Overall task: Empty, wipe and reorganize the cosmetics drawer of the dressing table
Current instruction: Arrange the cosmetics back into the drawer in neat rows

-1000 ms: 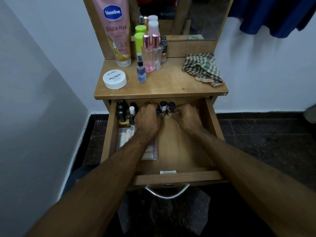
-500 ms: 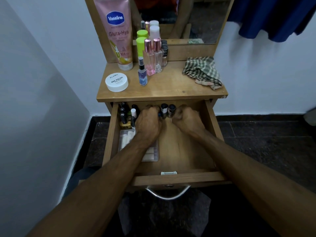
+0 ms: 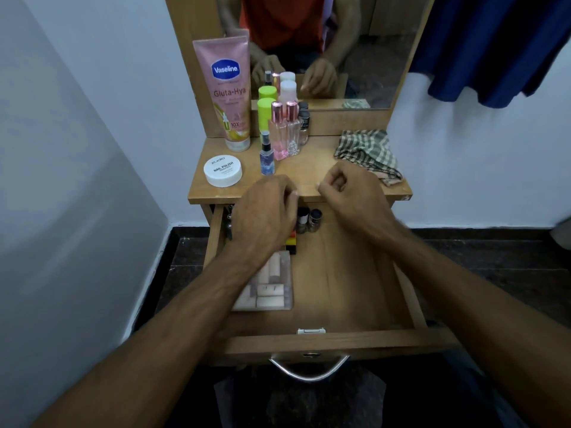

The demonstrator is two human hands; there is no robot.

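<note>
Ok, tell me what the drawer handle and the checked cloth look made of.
Drawer handle: looks like polished metal, silvery with bright glints along its curve. Checked cloth: looks like soft woven fabric, matte, crumpled into folds.

The drawer [image 3: 355,288] stands open with its right half bare wood, while a clear case [image 3: 272,288] and small bottles [image 3: 309,219] crowd its left and back. On the table [image 3: 309,177], bottles [image 3: 281,134] fill the back left, a checked cloth [image 3: 367,152] the right, with bare wood between.

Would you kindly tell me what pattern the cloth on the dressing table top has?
The cloth has a green and off-white check, best seen in the head view.
</note>
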